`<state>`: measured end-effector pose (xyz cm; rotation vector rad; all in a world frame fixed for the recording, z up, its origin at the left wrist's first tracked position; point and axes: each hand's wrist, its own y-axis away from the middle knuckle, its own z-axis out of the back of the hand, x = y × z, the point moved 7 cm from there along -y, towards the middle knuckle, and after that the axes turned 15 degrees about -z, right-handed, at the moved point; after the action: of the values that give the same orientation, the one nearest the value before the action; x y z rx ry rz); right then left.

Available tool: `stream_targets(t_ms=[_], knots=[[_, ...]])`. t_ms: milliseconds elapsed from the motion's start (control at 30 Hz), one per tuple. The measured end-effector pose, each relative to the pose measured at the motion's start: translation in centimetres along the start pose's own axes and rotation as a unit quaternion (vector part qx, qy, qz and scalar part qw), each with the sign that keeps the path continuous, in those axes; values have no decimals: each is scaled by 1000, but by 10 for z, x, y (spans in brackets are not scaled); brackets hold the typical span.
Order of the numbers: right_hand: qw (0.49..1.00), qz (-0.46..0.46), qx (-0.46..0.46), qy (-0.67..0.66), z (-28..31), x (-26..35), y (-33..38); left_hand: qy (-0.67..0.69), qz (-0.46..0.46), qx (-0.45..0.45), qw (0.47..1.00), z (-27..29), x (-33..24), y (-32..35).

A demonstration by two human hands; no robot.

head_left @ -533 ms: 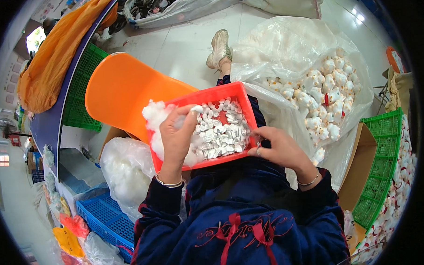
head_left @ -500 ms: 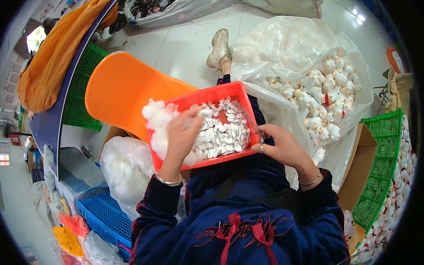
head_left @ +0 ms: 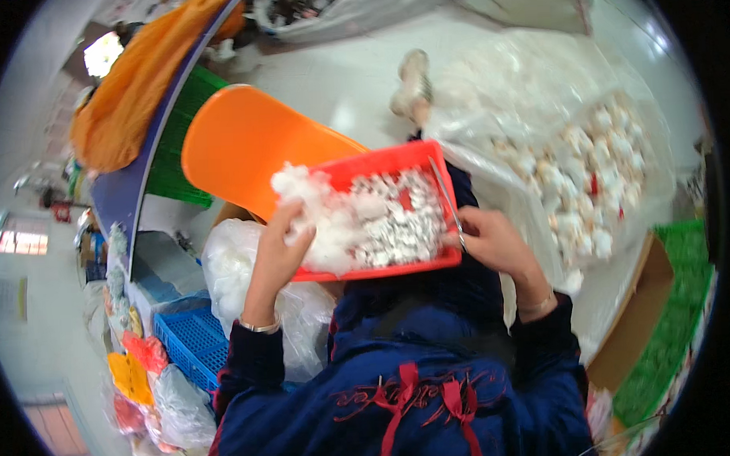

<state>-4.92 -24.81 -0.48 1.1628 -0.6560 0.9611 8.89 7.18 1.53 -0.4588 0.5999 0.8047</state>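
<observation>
A red plastic tray [head_left: 379, 165] rests on my lap, filled with small white pieces [head_left: 397, 223] and a heap of white fluff [head_left: 307, 194] at its left end. My left hand [head_left: 281, 247] is at the tray's left edge, fingers closed on the fluff. My right hand [head_left: 494, 243] is at the tray's right edge and holds thin metal scissors [head_left: 446, 197] that point up over the rim.
An orange plastic chair seat [head_left: 245, 144] stands beyond the tray. A clear bag of white stuffed pieces [head_left: 588, 172] lies right. A white-filled bag [head_left: 238, 269] and blue crate [head_left: 188, 339] sit left. A green basket [head_left: 674, 322] and cardboard box [head_left: 634, 331] stand right.
My left hand has slid from over the tray's middle to its left end, into the fluff. My right hand has moved slightly, still at the right rim.
</observation>
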Motion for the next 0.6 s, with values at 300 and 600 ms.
stream_targets(t_ms=[300, 600], knots=[[993, 94, 51, 53, -67, -1, -81, 87, 330, 271, 900, -117, 78, 293], [835, 102, 116, 529, -116, -22, -153, 238, 419, 217, 849, -114, 31, 337]])
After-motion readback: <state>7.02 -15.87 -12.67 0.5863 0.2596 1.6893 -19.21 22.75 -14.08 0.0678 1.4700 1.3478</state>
